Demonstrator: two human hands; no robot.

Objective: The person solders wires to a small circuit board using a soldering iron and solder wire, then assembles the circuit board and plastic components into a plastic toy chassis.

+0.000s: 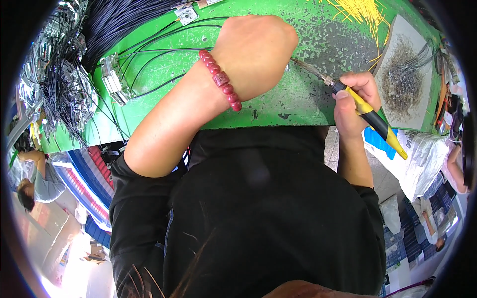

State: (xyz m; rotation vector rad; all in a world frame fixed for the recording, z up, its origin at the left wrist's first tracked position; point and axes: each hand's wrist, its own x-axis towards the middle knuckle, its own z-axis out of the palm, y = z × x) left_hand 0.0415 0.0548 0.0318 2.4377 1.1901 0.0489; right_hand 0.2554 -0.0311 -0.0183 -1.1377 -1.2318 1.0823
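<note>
Grasping soldering iron (371, 117) pen-style in right hand (348, 118); cannot tell grip of left hand (256, 54). Keep tip (304, 65) steady, off that hand.

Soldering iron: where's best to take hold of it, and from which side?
I'd take the soldering iron by the front of its yellow-and-black handle, where the right grip holds it, coming from the person's right. It slants, its thick handle end toward lower right; the slim metal tip points upper left and may be hot, so stay behind it.
</note>
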